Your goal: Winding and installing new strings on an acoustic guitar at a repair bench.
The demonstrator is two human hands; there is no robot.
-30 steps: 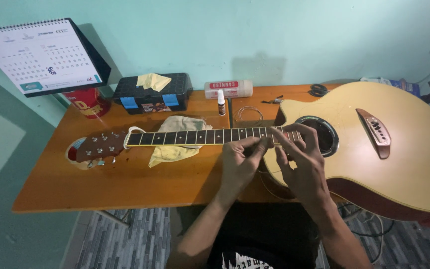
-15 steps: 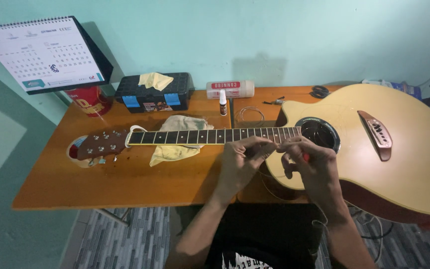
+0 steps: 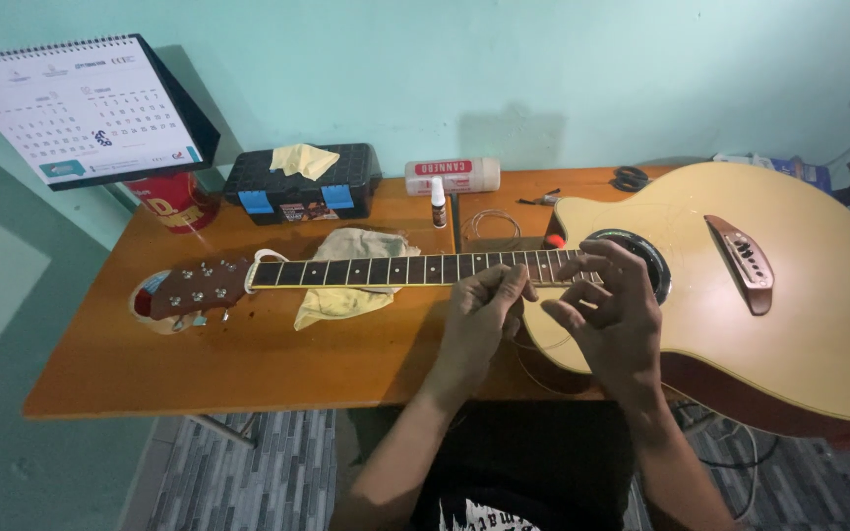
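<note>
1. I see a pale tan guitar (image 3: 789,295) with a dark fretboard (image 3: 415,268) and reddish-brown headstock (image 3: 189,290).
2. Orange-brown table (image 3: 248,364), yellow cloth (image 3: 346,285).
3. Black toolbox (image 3: 302,187) with blue latches, red cup (image 3: 174,202), mint-green wall (image 3: 543,69).

Both hands, left hand (image 3: 479,320) and right hand (image 3: 614,320), hover with pinched fingers over the acoustic guitar (image 3: 789,295) on the wooden table (image 3: 248,364).
</note>
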